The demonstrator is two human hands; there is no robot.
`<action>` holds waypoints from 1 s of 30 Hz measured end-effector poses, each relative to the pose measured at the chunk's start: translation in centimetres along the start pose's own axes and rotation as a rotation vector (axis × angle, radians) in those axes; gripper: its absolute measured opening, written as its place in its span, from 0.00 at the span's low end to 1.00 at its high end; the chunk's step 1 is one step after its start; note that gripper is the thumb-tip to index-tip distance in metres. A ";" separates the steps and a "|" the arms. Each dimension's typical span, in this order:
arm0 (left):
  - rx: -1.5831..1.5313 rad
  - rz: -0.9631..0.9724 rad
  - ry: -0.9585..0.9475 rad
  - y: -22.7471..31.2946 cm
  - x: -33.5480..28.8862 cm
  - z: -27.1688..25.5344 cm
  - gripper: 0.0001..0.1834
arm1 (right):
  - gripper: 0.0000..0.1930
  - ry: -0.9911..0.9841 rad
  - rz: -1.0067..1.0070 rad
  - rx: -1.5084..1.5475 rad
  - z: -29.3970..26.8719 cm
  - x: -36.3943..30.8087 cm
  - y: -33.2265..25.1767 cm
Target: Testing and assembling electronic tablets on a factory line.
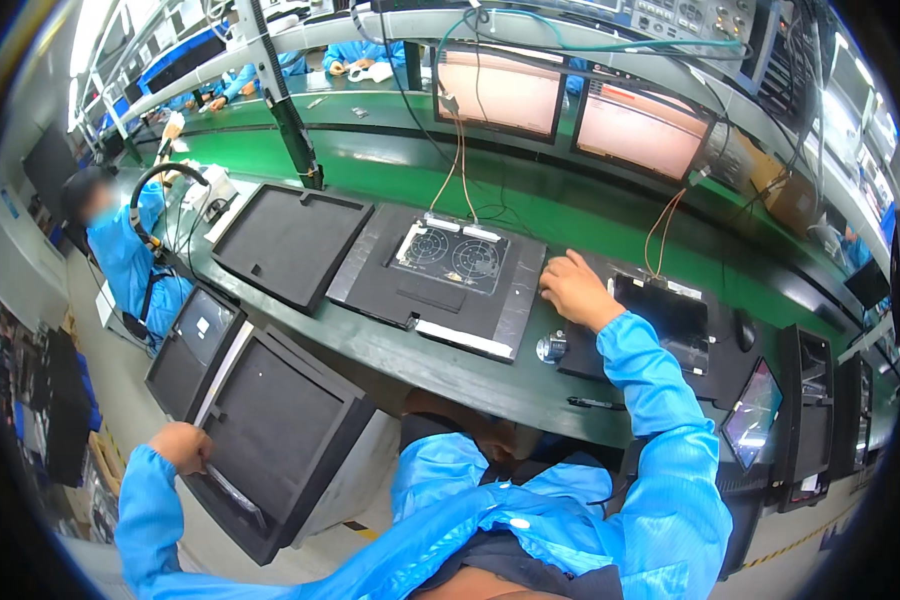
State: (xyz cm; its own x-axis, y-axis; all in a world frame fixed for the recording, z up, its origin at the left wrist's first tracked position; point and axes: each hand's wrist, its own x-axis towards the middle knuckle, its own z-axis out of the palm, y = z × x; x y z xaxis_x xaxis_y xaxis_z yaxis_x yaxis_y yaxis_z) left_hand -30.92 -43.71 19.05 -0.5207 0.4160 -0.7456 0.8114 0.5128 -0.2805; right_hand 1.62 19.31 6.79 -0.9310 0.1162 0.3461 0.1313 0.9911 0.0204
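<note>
My left hand [182,447] is at the lower left, its fingers closed on the edge of a black foam tray [285,410]. A shiny clear strip [235,498] lies along the tray's edge, near those fingers. Over the bench, my right hand [577,290] has its fingers loosely bent and partly apart, with nothing visible in them. It hovers or rests between two dark fixtures; contact cannot be made out. The left black fixture [370,270] bears a clear plate with two round target patterns [453,256]. On the right one lies a dark screen panel [665,318].
An empty-looking foam tray [292,240] sits left of the fixtures. A small metal round part [551,347] and a black pen [596,403] lie near the bench's front edge. Two monitors [500,92] stand behind. Cables hang down to both fixtures. A person in blue [130,250] works at left.
</note>
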 end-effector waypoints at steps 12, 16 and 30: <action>-1.854 0.376 1.329 13.1 -0.4 -4.4 0.24 | 0.11 0.390 -0.085 0.566 -7.3 -0.2 -9.9; -2.601 0.796 0.593 26.5 5.0 -7.9 0.23 | 0.12 0.394 -0.098 0.661 -7.2 -0.9 -10.0; -2.903 0.989 0.106 33.9 12.5 -12.2 0.19 | 0.11 0.621 -0.024 0.558 -10.2 -2.7 -7.2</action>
State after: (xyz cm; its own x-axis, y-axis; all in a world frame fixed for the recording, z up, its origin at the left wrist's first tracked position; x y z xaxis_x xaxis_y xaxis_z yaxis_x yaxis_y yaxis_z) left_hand -13.14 -12.01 7.62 -0.6075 0.7667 -0.2075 -0.7736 -0.5119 0.3736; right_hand 6.73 11.23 15.31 -0.5531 0.2001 0.8087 -0.2261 0.8982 -0.3769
